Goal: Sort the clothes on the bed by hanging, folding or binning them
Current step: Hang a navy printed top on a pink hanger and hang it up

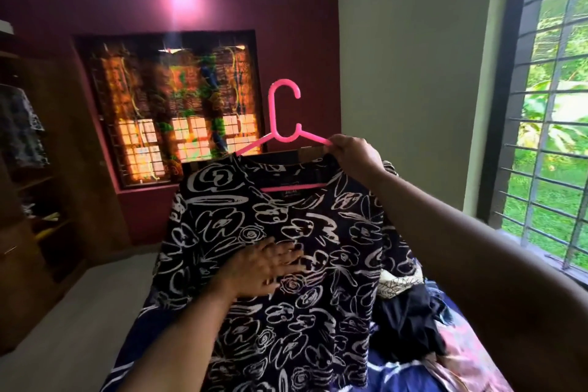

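We see a bedroom from a head-worn camera. A pink hanger (284, 134) is held up in mid-air in the centre of the view, its hook free and pointing up. On it hangs a black top with white scribbled flowers (318, 264), its front facing us and its hem dropping towards the bed (401, 374).

The right hand (351, 154) is curled round the right end of the hanger and the neckline there, pinching both together. The left hand (267, 267) lies flat on the front of the top, fingers straight and spread, gripping nothing.

To the right on the bed sits a loose pile of clothes (404, 321), mostly dark with a pale patterned piece on top. An open wooden wardrobe (35, 200) stands at the far left, well apart from the hanger, with 1 garment (19, 127) already hanging inside.

We judge the top is being settled on the hanger before it goes to the wardrobe. The risks:
- Only 1 end of the hanger is gripped, so it could tilt and let the wide neck slide off the far shoulder.
- The hanger's left arm shows bare above the collar, so that side may not be seated.
- The low hem could snag the pile on the bed and drag pieces off it.
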{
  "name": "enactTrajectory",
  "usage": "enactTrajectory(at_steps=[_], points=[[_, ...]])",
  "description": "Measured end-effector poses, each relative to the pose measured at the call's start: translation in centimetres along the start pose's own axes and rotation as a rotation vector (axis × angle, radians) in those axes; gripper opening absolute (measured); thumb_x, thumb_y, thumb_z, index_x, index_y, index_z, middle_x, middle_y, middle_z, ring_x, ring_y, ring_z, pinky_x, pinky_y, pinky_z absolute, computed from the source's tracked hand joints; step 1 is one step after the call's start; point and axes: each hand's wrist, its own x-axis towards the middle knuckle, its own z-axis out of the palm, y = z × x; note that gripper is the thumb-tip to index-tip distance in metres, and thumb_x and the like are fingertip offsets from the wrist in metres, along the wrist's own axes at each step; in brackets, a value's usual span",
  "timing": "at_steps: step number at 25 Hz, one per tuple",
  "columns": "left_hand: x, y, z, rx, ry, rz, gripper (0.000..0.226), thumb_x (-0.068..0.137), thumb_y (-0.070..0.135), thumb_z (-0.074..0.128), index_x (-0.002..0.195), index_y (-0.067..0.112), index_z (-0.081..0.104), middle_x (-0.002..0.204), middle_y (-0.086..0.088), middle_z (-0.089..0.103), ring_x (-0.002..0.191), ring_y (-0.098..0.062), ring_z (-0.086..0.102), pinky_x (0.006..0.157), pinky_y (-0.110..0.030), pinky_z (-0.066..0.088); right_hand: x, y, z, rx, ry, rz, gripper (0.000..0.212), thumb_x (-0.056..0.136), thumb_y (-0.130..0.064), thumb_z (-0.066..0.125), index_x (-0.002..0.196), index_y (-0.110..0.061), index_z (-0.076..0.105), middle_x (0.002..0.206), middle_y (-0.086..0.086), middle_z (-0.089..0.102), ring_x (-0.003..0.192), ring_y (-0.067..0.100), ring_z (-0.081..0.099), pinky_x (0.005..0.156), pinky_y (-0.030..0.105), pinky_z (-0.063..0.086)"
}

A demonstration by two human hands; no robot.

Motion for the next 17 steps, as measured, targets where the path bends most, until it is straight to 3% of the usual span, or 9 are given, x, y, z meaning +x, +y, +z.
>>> enactTrajectory(at_steps=[2, 5, 7, 9, 11, 13, 15, 17], points=[[-1.2, -2.0, -0.3, -0.068, 0.219, -0.277, 0.078, 0.088, 0.054, 0.035, 0.153, 0.03, -0.001, 0.161, 0.002, -0.009, 0.148, -0.017, -0.009, 0.117, -0.044, 0.0, 0.1, 1.0, 0.0, 0.002, 0.011, 0.021, 0.021, 0.095, -0.041, 0.048, 0.105, -0.032, 0.065, 0.099, 0.003, 0.069, 0.093, 0.028, 0.064, 0.074, 0.033, 0.049], [-1.7, -3.6, -1.2, -0.264, 0.206, -0.727, 0.075, 0.092, 0.055, 0.033, 0.154, 0.021, 0.008, 0.161, -0.006, 0.005, 0.149, -0.023, 0.003, 0.119, -0.049, 0.003, 0.2, 1.6, 0.2, -0.018, 0.024, 0.024, 0.023, 0.096, -0.04, 0.047, 0.109, -0.033, 0.064, 0.102, 0.005, 0.07, 0.095, 0.031, 0.064, 0.076, 0.035, 0.049], [-2.7, -3.5, -0.2, -0.377, 0.033, -0.784, 0.074, 0.092, 0.058, 0.03, 0.153, 0.019, 0.016, 0.16, -0.009, 0.015, 0.148, -0.026, 0.007, 0.117, -0.051, 0.016, 0.3, 1.6, 0.2, -0.03, 0.03, 0.019, 0.023, 0.096, -0.037, 0.047, 0.11, -0.032, 0.065, 0.103, 0.006, 0.069, 0.095, 0.032, 0.063, 0.075, 0.035, 0.048], [-4.0, -2.2, 1.6, -0.471, -0.166, -0.624, 0.071, 0.09, 0.059, 0.029, 0.151, 0.023, 0.02, 0.158, -0.007, 0.022, 0.147, -0.026, 0.011, 0.111, -0.053, 0.03, 0.5, 1.7, 0.3, -0.041, 0.038, 0.03, 0.023, 0.097, -0.036, 0.047, 0.11, -0.032, 0.065, 0.104, 0.005, 0.069, 0.096, 0.031, 0.063, 0.074, 0.033, 0.045], [-4.9, -0.5, 2.7, -0.634, -0.528, -0.477, 0.064, 0.093, 0.053, 0.034, 0.15, 0.023, 0.027, 0.157, -0.006, 0.026, 0.146, -0.028, 0.019, 0.114, -0.05, 0.026, 0.7, 2.0, 0.4, -0.044, 0.046, 0.048, 0.022, 0.096, -0.036, 0.046, 0.109, -0.033, 0.065, 0.104, 0.004, 0.069, 0.095, 0.03, 0.063, 0.072, 0.031, 0.044], [-6.0, 1.0, 3.7, -0.888, -0.916, -0.59, 0.051, 0.093, 0.04, 0.05, 0.139, 0.018, 0.048, 0.145, -0.009, 0.046, 0.134, -0.028, 0.041, 0.111, -0.041, 0.033, 0.7, 2.5, 0.5, -0.033, 0.05, 0.06, 0.022, 0.096, -0.037, 0.047, 0.108, -0.033, 0.065, 0.103, 0.004, 0.069, 0.093, 0.03, 0.064, 0.071, 0.031, 0.044], [-7.3, 0.9, 3.6, -0.876, -0.968, -0.794, 0.045, 0.086, 0.042, 0.056, 0.124, 0.019, 0.063, 0.125, -0.003, 0.063, 0.117, -0.024, 0.057, 0.1, -0.034, 0.045, 0.8, 2.9, 0.8, -0.019, 0.055, 0.068, 0.022, 0.096, -0.037, 0.047, 0.108, -0.031, 0.065, 0.102, 0.005, 0.069, 0.092, 0.03, 0.063, 0.07, 0.03, 0.043], [-8.1, -1.0, 3.3, -0.74, -0.745, -1.035, 0.039, 0.088, 0.045, 0.05, 0.112, 0.019, 0.066, 0.116, -0.003, 0.066, 0.109, -0.025, 0.061, 0.09, -0.033, 0.049, 0.8, 3.2, 1.2, -0.023, 0.049, 0.068, 0.021, 0.096, -0.036, 0.047, 0.106, -0.03, 0.065, 0.102, 0.005, 0.069, 0.092, 0.031, 0.063, 0.071, 0.031, 0.044]])
